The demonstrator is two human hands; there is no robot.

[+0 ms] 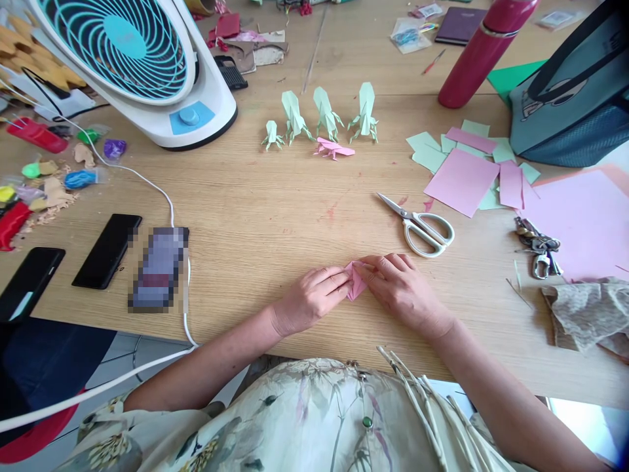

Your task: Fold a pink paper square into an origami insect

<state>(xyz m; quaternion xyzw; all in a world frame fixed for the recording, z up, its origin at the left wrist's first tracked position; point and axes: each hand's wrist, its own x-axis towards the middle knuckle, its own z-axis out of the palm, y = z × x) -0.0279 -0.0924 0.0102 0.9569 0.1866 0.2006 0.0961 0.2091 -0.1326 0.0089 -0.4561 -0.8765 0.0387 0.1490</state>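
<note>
Near the front edge of the table, a small folded piece of pink paper point(356, 286) lies between my two hands. My left hand point(314, 295) presses its fingers together on the paper's left side. From the right, my right hand point(398, 288) has its fingers closed on the paper's upper right part; the fingertips hide some of the folds. White-handled scissors point(423, 229) rest partly spread just beyond my right hand. Farther back stand several pale green origami figures point(327, 115) with thin legs, and a pink origami figure point(334, 148) lies in front of them.
Pink and green paper pieces point(462, 177) overlap at the right, near keys point(539, 246) and a blue bag point(570, 105). A red bottle point(484, 56) stands behind. At the left are a white fan point(196, 78), a black phone point(107, 251) and a white cable point(147, 187).
</note>
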